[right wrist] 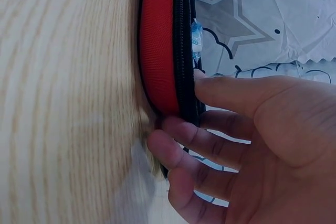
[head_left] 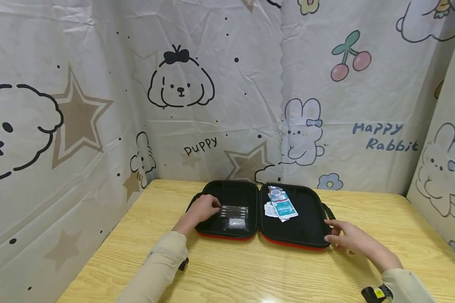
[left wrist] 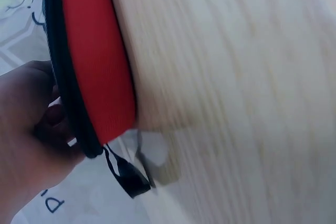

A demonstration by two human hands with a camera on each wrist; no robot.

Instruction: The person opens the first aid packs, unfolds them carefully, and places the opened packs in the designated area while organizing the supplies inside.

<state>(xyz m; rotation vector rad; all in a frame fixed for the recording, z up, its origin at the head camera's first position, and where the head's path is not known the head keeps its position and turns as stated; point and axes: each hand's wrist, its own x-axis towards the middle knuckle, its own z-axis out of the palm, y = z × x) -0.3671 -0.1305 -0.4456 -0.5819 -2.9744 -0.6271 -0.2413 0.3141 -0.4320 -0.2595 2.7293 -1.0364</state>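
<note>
An open black case with red outer sides [head_left: 293,243] lies spread on the table. My left hand [head_left: 204,207] reaches into its left half, bent fingertips right at the left end of a clear packet of cotton swabs [head_left: 234,211]; I cannot tell whether they pinch it. In the left wrist view the case wall [left wrist: 100,51] hides those fingertips. A small clear packet with white contents [head_left: 236,223] lies just below the swabs. My right hand [head_left: 346,237] grips the case's right outer edge, its thumb [right wrist: 226,92] on the zipped rim and fingers curled around the outside.
Teal and white packets [head_left: 284,205], with a small round roll [head_left: 276,192] on top, lie in the case's right half. A black strap handle [head_left: 328,211] sits at its right side. Behind the wooden table [head_left: 250,273] hangs a printed cloth [head_left: 220,84].
</note>
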